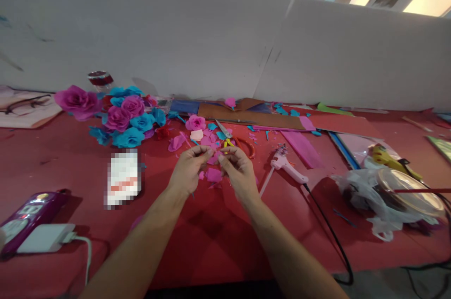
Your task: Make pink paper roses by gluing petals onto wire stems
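Over the middle of the red table, my left hand (190, 167) and my right hand (241, 174) face each other with fingertips pinched. A small pink paper petal (216, 153) appears between them, though similar pieces right behind blur its outline. Pink paper pieces (213, 176) lie scattered beneath and beyond my fingers. Just past my right hand rest scissors (224, 129) with metal blades and an orange handle (249, 146). A finished pink paper flower (195, 122) lies beyond my left hand. To the right of my right hand is a pale pink glue gun (287, 169).
Pink and blue paper flowers (128, 120) stand bunched at left. Nearer are a purple power strip (31, 216) and white charger (47, 238). Brown paper strips (253, 116) run along the back. A yellow glue gun (391, 160) and round tape roll (410, 191) sit right; a black cord (327, 228) trails forward.
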Demonstrator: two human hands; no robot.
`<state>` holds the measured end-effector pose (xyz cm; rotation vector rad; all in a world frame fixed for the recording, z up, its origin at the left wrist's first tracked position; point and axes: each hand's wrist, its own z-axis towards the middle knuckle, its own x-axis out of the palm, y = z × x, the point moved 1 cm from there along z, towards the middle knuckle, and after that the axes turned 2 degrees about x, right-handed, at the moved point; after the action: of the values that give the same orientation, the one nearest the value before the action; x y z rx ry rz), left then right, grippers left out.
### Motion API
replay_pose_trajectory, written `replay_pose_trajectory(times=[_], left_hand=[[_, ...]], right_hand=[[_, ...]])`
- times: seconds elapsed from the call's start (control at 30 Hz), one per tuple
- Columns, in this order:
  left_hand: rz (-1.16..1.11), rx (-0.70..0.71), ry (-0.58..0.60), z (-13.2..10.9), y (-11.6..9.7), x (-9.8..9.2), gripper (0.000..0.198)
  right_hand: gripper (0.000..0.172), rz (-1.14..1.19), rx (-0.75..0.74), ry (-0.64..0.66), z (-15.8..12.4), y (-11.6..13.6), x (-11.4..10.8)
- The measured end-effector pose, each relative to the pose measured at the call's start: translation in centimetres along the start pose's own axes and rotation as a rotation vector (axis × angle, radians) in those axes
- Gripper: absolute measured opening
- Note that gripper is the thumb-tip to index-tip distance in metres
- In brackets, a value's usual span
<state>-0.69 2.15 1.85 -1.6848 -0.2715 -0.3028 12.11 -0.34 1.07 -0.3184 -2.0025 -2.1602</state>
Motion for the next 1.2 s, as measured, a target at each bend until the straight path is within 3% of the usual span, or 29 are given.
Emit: replay_pose_trajectory(times=[0.13,0.4,0.53,0.67,0.83,1.2], left_hand=[[-0.084,-0.061,-0.086,0.6,-0.1,-0.6,0.024],[-0.034,-0.089,0.132,0.1,0.0,-0.2,0.021],[0.011,-0.157,0.1,0.1,0.1,-0.3,0.024],[0.032,-0.125,0.028,0.2,0.1,-0.3,0.02],[0.017,-0.153,0.091,0.1,-0.1,-0.3,0.028],[-0.048,-0.132,0.116,0.1,-0.3,-0.4,0.029]], right_hand=[[0.007,0.099,0.028,0.004,-0.1,0.0,-0.1],[0.01,0.222,0.229,0.059,-0.3,-0.7,0.2],[0.019,0.191,0.203,0.079,-0.3,-1.2,0.4],[0.019,0.098,0.13,0.049,0.0,-1.4,0.4],[0.016,0.005,0.027,-0.009,0.1,-0.8,0.2],[0.012,0.188,0.134,-0.023,-0.1,-0.4,0.4]])
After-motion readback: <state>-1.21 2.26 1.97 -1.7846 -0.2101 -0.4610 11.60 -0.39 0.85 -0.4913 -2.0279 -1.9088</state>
